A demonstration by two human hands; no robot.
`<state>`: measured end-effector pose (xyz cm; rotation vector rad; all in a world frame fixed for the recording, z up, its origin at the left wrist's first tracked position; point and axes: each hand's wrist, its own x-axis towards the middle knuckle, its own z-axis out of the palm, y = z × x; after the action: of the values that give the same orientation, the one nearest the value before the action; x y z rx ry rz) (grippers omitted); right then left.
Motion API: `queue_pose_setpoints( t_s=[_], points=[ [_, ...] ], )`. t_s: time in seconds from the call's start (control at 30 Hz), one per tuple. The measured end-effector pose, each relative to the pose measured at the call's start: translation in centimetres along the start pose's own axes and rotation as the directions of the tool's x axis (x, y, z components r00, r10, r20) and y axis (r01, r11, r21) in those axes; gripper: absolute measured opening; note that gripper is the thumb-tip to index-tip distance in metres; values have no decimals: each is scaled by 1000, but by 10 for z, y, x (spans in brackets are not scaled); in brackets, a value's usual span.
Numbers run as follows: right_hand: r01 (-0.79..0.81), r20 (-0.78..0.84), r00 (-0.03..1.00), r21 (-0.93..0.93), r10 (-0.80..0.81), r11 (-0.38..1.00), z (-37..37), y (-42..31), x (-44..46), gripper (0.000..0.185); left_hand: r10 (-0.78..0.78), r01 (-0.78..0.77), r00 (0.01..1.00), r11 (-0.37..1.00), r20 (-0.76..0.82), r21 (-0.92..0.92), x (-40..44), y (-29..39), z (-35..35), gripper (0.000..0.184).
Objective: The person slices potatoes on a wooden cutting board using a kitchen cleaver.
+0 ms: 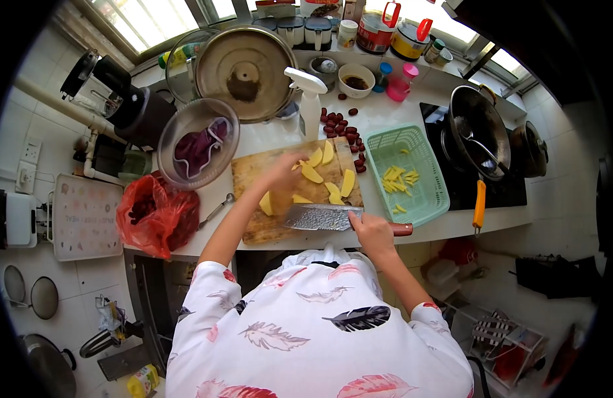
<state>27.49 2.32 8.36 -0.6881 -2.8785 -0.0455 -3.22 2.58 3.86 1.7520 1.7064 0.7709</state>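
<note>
A wooden cutting board lies on the counter with several yellow wedges on it. My left hand is over the middle of the board, beside the wedges; motion blurs its fingers, and anything in them cannot be made out. My right hand is wrapped round the brown handle of a cleaver. The blade lies low along the board's front part, pointing left, just in front of some wedges. To the right, a green basket holds thin yellow strips.
Red dates and a white spray bottle are behind the board. Left are a bowl with purple cloth, a red bag and a spoon. A wok with an orange handle sits on the stove at right.
</note>
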Motion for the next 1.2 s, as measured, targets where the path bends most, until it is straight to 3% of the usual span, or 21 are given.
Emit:
queue_pose_setpoints(
  t_s=[0.03,0.1,0.17,0.2,0.23,0.27,0.3,0.37,0.43,0.57,0.63,0.67,0.73,0.83,0.87,0.9,0.93,0.97,1.03,1.07,1.2],
  points=[
    [-80,15,997,81,79,993,1,3,-4,31,-1,1,1000,1000,2,-2,-5,1,-7,31],
    [-160,36,987,160,156,974,2,6,-11,29,-37,22,986,996,164,90,-17,1,-17,28],
    [-350,56,934,340,353,873,3,5,-17,19,-13,-4,981,996,192,89,-38,3,-7,28],
    [-345,60,936,343,346,874,1,2,-16,19,11,-32,976,995,218,92,-47,1,-4,28],
    [-434,75,889,453,452,779,-1,-1,-16,14,4,-25,976,995,217,92,-50,-4,1,28],
    [-509,103,828,552,551,661,-4,-4,-15,12,112,-138,966,986,233,96,-51,-11,8,28],
    [-509,105,828,551,551,661,-7,-4,-14,12,221,-251,943,963,251,97,-50,-14,15,28],
    [-635,295,756,543,584,549,-12,-2,-10,14,223,-249,946,965,236,87,-44,-23,22,26],
    [-654,312,740,539,595,531,-12,-1,-9,15,216,-203,947,976,238,-77,-39,-27,19,22],
    [-685,367,712,550,599,478,-9,-1,-9,18,188,-176,955,982,227,-73,-34,-26,7,17],
    [-688,377,704,572,602,446,-4,-3,-11,18,-96,115,984,986,150,-120,-33,-23,5,18],
    [-691,389,695,593,604,413,-2,-5,-12,18,-99,117,984,986,149,-121,-33,-21,6,18],
    [-679,387,708,603,591,419,3,-7,-15,18,-292,270,946,951,-144,-149,-35,-13,5,23],
    [-689,415,708,583,572,431,-4,-11,-14,18,-417,350,884,890,-210,-294,-50,0,-5,30],
    [-710,448,695,550,562,439,-7,-12,-13,18,-421,353,882,888,-211,-294,-60,5,-5,30],
    [-708,451,698,551,556,441,-9,-14,-12,18,-283,300,900,954,-332,0,-75,11,-3,36],
    [-693,433,718,516,546,503,-11,-16,-12,18,-114,249,908,921,-404,301,-88,16,0,43],
    [-675,413,738,478,534,562,-11,-18,-12,18,-119,256,905,918,-408,302,-98,15,8,43],
    [-628,370,778,477,508,615,-2,-20,-14,17,-247,437,843,833,-477,340,-113,5,34,53],
    [-585,325,811,470,486,661,3,-21,-14,17,-250,411,827,879,-503,240,-117,-1,42,49],
    [-579,352,814,440,461,686,6,-28,-9,17,-235,406,816,883,-528,234,-115,-3,39,45]
  ],
)
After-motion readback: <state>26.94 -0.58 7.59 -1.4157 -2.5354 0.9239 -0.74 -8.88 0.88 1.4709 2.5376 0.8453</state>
